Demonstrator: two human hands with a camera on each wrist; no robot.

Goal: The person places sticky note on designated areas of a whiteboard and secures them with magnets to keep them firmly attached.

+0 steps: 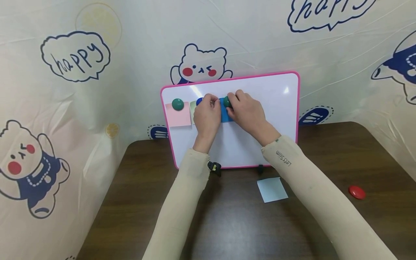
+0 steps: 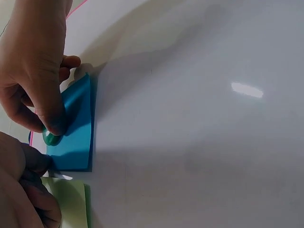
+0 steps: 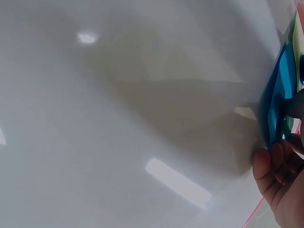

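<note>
A blue sticky note (image 1: 225, 115) lies against the whiteboard (image 1: 279, 104). At its upper left corner, my left hand (image 1: 207, 117) pinches the paper between curled fingers. My right hand (image 1: 249, 111) grips a round green magnet (image 1: 227, 102) by its edge, pressed over the top of the note. In the left wrist view the magnet (image 2: 51, 137) shows under the right thumb, and the lower part of the blue note (image 2: 78, 137) stands slightly off the board. Just left, a light green note (image 1: 193, 108) under a blue magnet (image 1: 199, 101) is partly hidden by my left hand.
A pink note (image 1: 178, 118) hangs at the board's left under another green magnet (image 1: 177, 104). On the brown table (image 1: 227, 224) lie a pale blue note (image 1: 272, 190), in front of the board, and a red magnet (image 1: 357, 192) at the right. Black feet (image 1: 260, 169) support the board.
</note>
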